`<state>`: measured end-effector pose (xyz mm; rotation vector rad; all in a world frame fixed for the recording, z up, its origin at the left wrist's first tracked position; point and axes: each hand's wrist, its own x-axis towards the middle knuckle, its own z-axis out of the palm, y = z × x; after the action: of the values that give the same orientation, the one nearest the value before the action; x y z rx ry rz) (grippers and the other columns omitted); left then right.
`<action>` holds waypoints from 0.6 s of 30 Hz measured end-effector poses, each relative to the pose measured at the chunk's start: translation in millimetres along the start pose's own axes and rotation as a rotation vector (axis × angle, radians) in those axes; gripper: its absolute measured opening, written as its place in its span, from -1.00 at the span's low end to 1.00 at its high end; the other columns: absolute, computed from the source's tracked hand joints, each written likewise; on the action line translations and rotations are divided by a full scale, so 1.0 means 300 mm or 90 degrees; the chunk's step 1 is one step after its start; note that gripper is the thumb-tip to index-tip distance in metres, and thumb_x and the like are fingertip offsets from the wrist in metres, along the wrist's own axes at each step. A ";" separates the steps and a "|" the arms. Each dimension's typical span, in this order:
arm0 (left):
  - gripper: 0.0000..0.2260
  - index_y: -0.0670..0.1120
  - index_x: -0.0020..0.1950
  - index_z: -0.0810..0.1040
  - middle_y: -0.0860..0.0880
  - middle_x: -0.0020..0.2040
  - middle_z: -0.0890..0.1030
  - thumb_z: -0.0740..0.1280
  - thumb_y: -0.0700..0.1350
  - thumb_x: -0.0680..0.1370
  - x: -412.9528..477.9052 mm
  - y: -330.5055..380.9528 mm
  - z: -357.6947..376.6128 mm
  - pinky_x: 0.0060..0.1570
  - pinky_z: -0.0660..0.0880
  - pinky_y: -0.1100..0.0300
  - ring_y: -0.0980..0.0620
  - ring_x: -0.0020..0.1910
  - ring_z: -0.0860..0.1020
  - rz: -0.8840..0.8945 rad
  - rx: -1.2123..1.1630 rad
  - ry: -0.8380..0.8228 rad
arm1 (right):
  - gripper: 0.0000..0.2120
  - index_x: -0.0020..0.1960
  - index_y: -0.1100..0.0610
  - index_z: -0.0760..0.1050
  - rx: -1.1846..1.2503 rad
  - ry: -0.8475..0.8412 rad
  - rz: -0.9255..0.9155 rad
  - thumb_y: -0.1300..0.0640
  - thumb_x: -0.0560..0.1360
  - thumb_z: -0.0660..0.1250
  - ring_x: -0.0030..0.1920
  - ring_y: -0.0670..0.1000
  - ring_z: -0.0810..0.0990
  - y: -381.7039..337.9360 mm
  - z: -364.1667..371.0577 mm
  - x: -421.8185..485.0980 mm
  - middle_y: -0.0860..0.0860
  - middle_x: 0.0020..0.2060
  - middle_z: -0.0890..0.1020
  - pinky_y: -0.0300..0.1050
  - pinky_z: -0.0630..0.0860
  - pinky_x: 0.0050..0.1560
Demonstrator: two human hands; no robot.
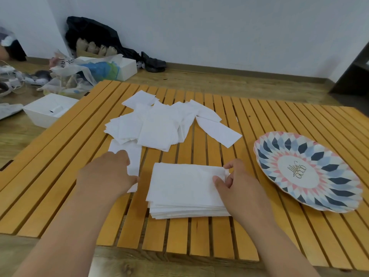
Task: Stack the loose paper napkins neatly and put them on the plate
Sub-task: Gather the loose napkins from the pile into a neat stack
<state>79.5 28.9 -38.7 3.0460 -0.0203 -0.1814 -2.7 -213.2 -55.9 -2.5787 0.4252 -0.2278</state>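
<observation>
1. Right hand [237,182] is nearest, thumb and fingers pinched lightly on the right edge of the napkin stack [185,188]; stack sits squared on the bench [199,232].
2. Left hand [107,172] lies flat, fingers closing on one loose napkin [133,156] just left of the stack; how firm, can't tell.
3. Loose napkins [159,124] remain scattered behind, overlapping.
4. Plate [307,172] is empty, right of the stack, apart.
5. Judgement: paper is light, soft, slides and fans easily. Best to clamp the whole stack from both short edges, thumbs on top, and keep it level when moving.
</observation>
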 end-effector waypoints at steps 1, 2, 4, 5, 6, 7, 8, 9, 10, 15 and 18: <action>-0.59 0.06 0.17 0.40 0.06 -0.06 0.39 0.33 0.25 0.45 0.001 0.000 0.010 -0.20 0.45 0.16 0.05 -0.09 0.47 0.003 0.000 -0.004 | -0.68 0.24 -0.08 0.25 0.005 0.011 -0.003 -0.10 0.54 0.24 -0.28 -0.11 0.53 0.000 0.000 0.000 -0.12 -0.28 0.49 -0.19 0.51 -0.32; -0.59 0.06 0.12 0.41 0.06 -0.05 0.38 0.33 0.28 0.44 0.002 0.003 0.022 -0.21 0.44 0.17 0.05 -0.09 0.45 0.008 0.001 -0.007 | -0.66 0.26 -0.07 0.25 0.010 0.022 -0.008 -0.11 0.54 0.23 -0.26 -0.11 0.53 -0.001 0.000 -0.001 -0.12 -0.27 0.49 -0.17 0.52 -0.29; -0.63 0.06 0.03 0.41 0.05 -0.07 0.40 0.32 0.30 0.43 0.006 0.004 0.042 -0.21 0.45 0.17 0.05 -0.10 0.45 0.018 0.007 0.003 | -0.64 0.28 -0.07 0.24 0.022 0.042 -0.017 -0.12 0.54 0.22 -0.21 -0.11 0.53 -0.006 -0.005 -0.004 -0.13 -0.23 0.48 -0.15 0.53 -0.23; -0.66 0.06 0.00 0.41 0.04 -0.07 0.41 0.31 0.29 0.45 0.009 0.002 0.047 -0.21 0.46 0.17 0.05 -0.11 0.45 0.019 0.006 0.010 | -0.64 0.28 -0.07 0.24 0.027 0.049 -0.021 -0.12 0.54 0.21 -0.18 -0.11 0.53 -0.009 -0.008 -0.005 -0.13 -0.21 0.48 -0.14 0.54 -0.20; -0.70 0.06 -0.03 0.42 0.04 -0.07 0.42 0.30 0.26 0.47 0.012 -0.001 0.049 -0.21 0.46 0.17 0.05 -0.12 0.46 0.019 0.003 0.016 | -0.64 0.29 -0.08 0.25 0.030 0.053 -0.024 -0.12 0.54 0.21 -0.17 -0.11 0.53 -0.012 -0.010 -0.006 -0.14 -0.21 0.47 -0.14 0.54 -0.18; -0.74 0.06 -0.04 0.43 0.03 -0.06 0.42 0.30 0.23 0.49 0.017 -0.005 0.052 -0.21 0.47 0.17 0.05 -0.12 0.46 0.019 -0.001 0.019 | -0.63 0.30 -0.07 0.25 0.032 0.054 -0.027 -0.12 0.54 0.22 -0.16 -0.11 0.52 -0.014 -0.012 -0.007 -0.15 -0.21 0.46 -0.14 0.54 -0.17; -0.78 0.06 -0.05 0.44 0.03 -0.05 0.42 0.30 0.19 0.51 0.021 -0.008 0.053 -0.21 0.46 0.18 0.05 -0.13 0.46 0.020 -0.002 0.020 | -0.63 0.30 -0.07 0.25 0.034 0.054 -0.029 -0.11 0.55 0.22 -0.16 -0.12 0.52 -0.016 -0.013 -0.007 -0.15 -0.21 0.46 -0.13 0.55 -0.15; -0.81 0.06 -0.05 0.45 0.03 -0.04 0.41 0.30 0.15 0.53 0.023 -0.011 0.054 -0.22 0.45 0.18 0.05 -0.13 0.46 0.021 -0.003 0.020 | -0.63 0.30 -0.07 0.26 0.037 0.053 -0.029 -0.11 0.54 0.22 -0.16 -0.13 0.52 -0.016 -0.013 -0.007 -0.16 -0.21 0.46 -0.11 0.56 -0.12; -0.83 0.05 -0.05 0.45 0.03 -0.04 0.41 0.29 0.13 0.54 0.025 -0.013 0.055 -0.23 0.43 0.19 0.05 -0.13 0.46 0.022 -0.004 0.023 | -0.63 0.30 -0.07 0.26 0.043 0.053 -0.028 -0.11 0.54 0.22 -0.16 -0.13 0.51 -0.017 -0.014 -0.006 -0.16 -0.21 0.46 -0.08 0.56 -0.09; -0.91 0.03 -0.04 0.52 0.01 0.03 0.47 0.27 0.01 0.57 0.033 -0.017 0.058 -0.18 0.51 0.13 0.02 -0.09 0.51 0.014 -0.006 0.031 | -0.64 0.29 -0.08 0.29 0.084 0.058 -0.024 -0.11 0.54 0.23 -0.15 -0.17 0.50 -0.019 -0.016 -0.002 -0.17 -0.19 0.48 -0.01 0.57 -0.01; -0.92 0.04 -0.12 0.51 0.05 -0.06 0.50 0.28 0.01 0.53 0.030 -0.014 0.036 -0.21 0.52 0.13 0.04 -0.15 0.52 0.013 -0.051 0.053 | -0.66 0.28 -0.08 0.32 0.124 0.063 -0.021 -0.10 0.53 0.25 -0.11 -0.18 0.50 -0.014 -0.019 -0.001 -0.18 -0.13 0.50 -0.04 0.55 -0.02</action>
<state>87.1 32.0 -50.8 2.9696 -0.0379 -0.0531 -3.3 -212.2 -48.9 -2.3913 0.3760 -0.3903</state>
